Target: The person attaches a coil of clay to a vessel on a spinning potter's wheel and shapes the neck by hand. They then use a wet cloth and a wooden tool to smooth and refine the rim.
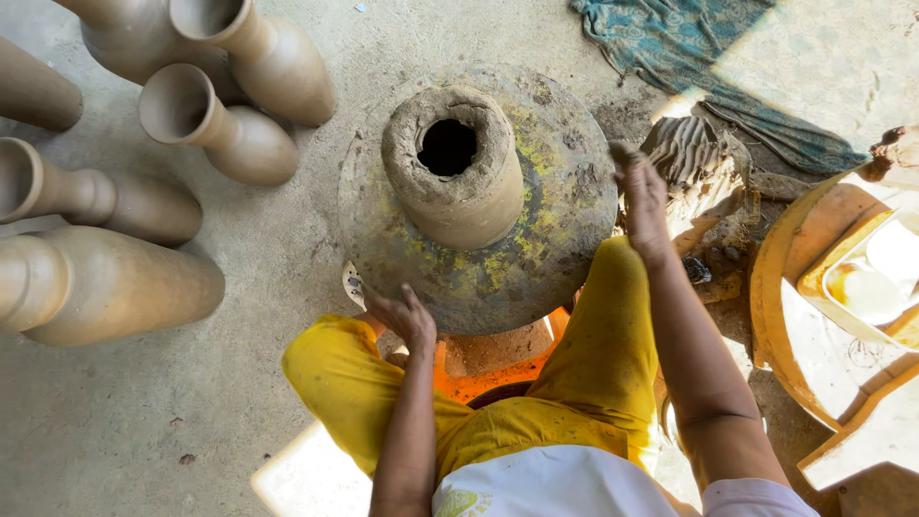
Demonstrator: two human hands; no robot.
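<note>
Centrally, a round potter's wheel [565, 230], stained yellow and grey, carries a thick hollow clay cylinder [455, 182] standing upright on its middle; unfired long-necked clay vases [105, 278] lie and stand on the floor to the left. Left hand [404, 316]: fingers loosely spread, resting on the wheel's near rim. Right hand [643, 196]: open, fingers extended, at the wheel's right edge, apart from the cylinder.
</note>
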